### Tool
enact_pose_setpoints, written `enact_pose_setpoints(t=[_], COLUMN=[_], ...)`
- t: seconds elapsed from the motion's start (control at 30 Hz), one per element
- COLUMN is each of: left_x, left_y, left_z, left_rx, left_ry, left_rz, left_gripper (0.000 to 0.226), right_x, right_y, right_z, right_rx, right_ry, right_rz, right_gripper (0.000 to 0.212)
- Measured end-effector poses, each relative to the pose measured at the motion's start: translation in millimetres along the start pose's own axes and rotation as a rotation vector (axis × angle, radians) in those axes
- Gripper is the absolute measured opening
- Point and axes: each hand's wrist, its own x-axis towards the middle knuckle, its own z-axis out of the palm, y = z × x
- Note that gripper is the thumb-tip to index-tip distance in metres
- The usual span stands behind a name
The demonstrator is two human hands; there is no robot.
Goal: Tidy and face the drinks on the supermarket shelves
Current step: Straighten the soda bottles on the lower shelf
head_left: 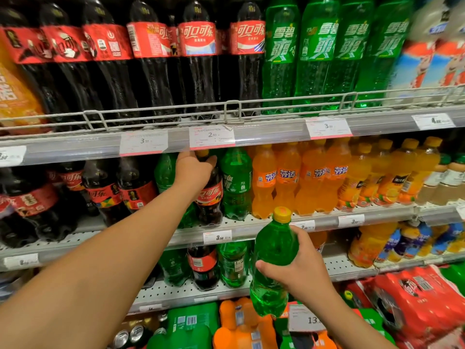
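The left hand (192, 170) grips a cola bottle (210, 195) on the middle shelf (141, 241); nearer and rightward, the right hand (300, 267) clasps a green bottle (273, 263).

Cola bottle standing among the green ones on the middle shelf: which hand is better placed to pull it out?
Left. The left hand already grips the cola bottle at its neck on the middle shelf. The right hand is lower, occupied holding a green bottle off the shelf.
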Motion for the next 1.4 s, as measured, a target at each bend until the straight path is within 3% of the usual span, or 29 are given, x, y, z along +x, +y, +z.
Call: enact_pose_setpoints(t=[0.23,0.33,0.53,0.73,0.93,1.07,1.2,1.33,1.4], left_x=[-28.6,-44.3,-77.1,-87.4,-108.6,-122.8,-124.7,-122.2,-121.3], left_y=[-10.6,-14.6,-15.2,-6.6,-37.4,-68.8,-81.3,-81.9,-81.6], left_z=[-12.4,-19.6,-38.6,-81.0,-122.6,-148.4,-171.7,-189.1,-195.7], left_rx=[0.085,0.14,0.176,-0.012,-0.016,0.047,0.085,0.109,0.108], left_ry=[-0.021,-0.007,0.0,0.037,-0.006,-0.076,-0.07,-0.074,-0.084], left_rz=[0.096,0.16,0.282,0.241,0.131,0.039,0.032,0.091,0.096], left_gripper=[0.013,0.025,0.019,0.011,0.013,0.013,0.01,0.015,0.011], right_x=[-8.5,-14.3,-20.7,-14.6,4.8,22.0,42.3,65.2,74.7], right_y=[2.1,0.4,-10.5,-22.3,-63.1,-91.1,-108.3,-118.4,-123.8], right_z=[4.6,6.9,9.8,17.5,34.9,56.1,82.5,104.5,113.8], right_rx=[-0.012,-0.062,-0.18,-0.207,-0.158,-0.157,-0.207,-0.184,-0.202], right_ry=[-0.003,-0.02,-0.047,-0.024,-0.008,0.065,0.18,0.21,0.25], right_rz=[0.007,-0.016,-0.018,0.02,-0.104,-0.223,-0.321,-0.293,-0.294], right_gripper=[0.081,0.081,0.082,0.1,0.075,0.071,0.074,0.096,0.096])
